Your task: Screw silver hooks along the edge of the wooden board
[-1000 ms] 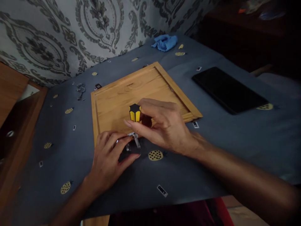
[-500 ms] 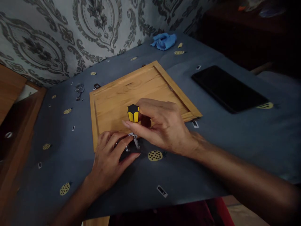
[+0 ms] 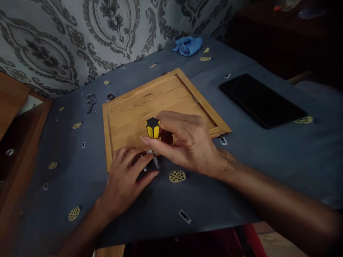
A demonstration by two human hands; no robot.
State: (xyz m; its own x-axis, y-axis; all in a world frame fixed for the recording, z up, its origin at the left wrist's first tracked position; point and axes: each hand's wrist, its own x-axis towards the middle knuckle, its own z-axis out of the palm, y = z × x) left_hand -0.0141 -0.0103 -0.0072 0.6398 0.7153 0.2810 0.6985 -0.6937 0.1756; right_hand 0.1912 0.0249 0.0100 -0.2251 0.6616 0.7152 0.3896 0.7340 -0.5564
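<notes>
A framed wooden panel [image 3: 144, 110], like a small cabinet door, lies on the table. At its near edge sits a metal hinge [image 3: 155, 163], partly covered by fingers. My left hand [image 3: 127, 178] is closed around the hinge, its fingertips pressing on it against the panel's edge. My right hand [image 3: 187, 144] grips a screwdriver with a yellow and black handle [image 3: 153, 128], held upright above the hinge. The screwdriver's shaft and tip are hidden behind the thumb and fingers, so its contact with a screw does not show.
A black phone [image 3: 264, 101] lies right of the panel. Small metal hardware [image 3: 91, 103] is on the left of the blue patterned tablecloth [image 3: 214, 200]. A crumpled blue cloth [image 3: 188, 46] is at the back. Patterned wallpaper [image 3: 112, 28] rises behind, and wooden furniture [image 3: 37, 142] stands left.
Both hands keep almost the same pose on the hinge and screwdriver. The whole view has shifted very slightly; nothing was taken up or let go.
</notes>
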